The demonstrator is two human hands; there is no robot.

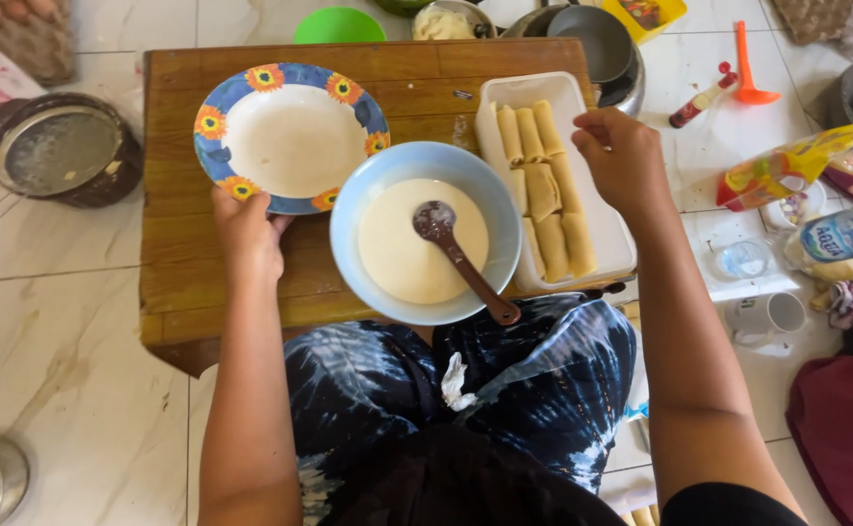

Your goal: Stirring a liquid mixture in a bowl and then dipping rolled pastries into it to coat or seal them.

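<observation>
My left hand (246,232) grips the near rim of a flowered plate (292,136) with a blue border, which lies on a low wooden table (178,263). My right hand (621,156) hovers over the right side of a white rectangular tray (606,229), fingers curled, holding nothing I can see. Several pale rolled wraps (543,190) lie in the tray. Between my hands stands a light blue bowl (426,234) of creamy batter with a brown spoon (460,258) resting in it.
A round metal tin (61,146) sits on the tiled floor at left. At right lie snack packets (796,166), an orange utensil (746,68), a white mug (772,314) and a small bottle (701,99). A green bowl (341,24) and dark pan (597,44) stand behind the table.
</observation>
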